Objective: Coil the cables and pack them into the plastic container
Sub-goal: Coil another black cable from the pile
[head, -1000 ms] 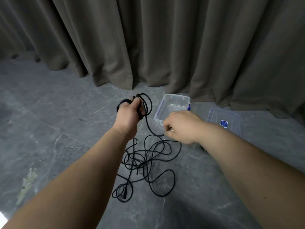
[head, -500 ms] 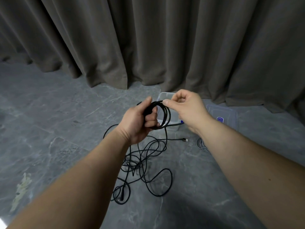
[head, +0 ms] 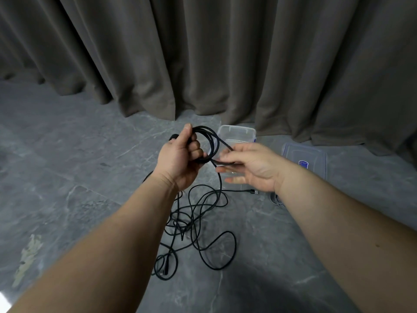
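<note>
Centrally, left hand [head: 180,159] grips the thin black cable's [head: 198,224] coil as anchor, while right hand [head: 250,168], fingers extended, guides slack from the floor beside the clear rectangular plastic container [head: 237,132].

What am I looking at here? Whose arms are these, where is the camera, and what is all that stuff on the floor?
No machine here: a person wears a camera on the head, looking down at their own arms. The left hand grips a small coil of black cable. The right hand, fingers nearly straight, guides the next stretch of cable across them. The rest of the cable lies tangled on the grey floor. Behind the hands stands a clear plastic container, with its lid lying flat to the right. A brown curtain hangs behind.
</note>
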A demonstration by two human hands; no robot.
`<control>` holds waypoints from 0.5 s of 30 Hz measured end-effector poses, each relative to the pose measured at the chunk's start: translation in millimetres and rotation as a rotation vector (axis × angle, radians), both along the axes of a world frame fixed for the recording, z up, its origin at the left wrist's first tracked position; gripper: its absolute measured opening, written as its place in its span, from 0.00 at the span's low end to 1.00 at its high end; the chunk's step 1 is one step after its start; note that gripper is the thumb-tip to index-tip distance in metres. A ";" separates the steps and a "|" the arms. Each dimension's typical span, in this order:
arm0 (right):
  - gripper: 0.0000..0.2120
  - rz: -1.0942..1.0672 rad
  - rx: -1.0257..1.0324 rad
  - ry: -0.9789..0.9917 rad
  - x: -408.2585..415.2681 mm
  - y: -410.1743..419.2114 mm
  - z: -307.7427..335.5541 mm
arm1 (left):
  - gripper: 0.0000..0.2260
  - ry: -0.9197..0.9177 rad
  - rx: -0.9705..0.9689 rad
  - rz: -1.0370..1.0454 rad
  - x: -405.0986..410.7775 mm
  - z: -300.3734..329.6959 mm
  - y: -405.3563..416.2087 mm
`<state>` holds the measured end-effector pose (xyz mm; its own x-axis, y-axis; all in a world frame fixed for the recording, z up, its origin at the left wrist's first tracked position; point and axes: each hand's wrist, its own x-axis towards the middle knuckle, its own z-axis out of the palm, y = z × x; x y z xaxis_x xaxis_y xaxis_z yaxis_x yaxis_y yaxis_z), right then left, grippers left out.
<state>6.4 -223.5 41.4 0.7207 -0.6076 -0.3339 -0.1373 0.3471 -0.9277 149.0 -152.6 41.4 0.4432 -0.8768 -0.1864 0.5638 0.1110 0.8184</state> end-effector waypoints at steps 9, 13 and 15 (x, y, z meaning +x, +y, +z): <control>0.04 -0.342 0.103 -0.153 5.1 -9.1 -3.3 | 0.16 -0.106 0.086 -0.061 -0.8 -3.8 3.9; 0.09 -0.302 -0.086 0.056 2.5 -6.9 -12.1 | 0.16 0.012 0.049 0.154 10.2 -2.5 0.2; 0.12 -0.216 -0.158 0.166 1.6 -3.8 -16.6 | 0.16 0.029 0.047 0.219 12.7 -4.5 -0.2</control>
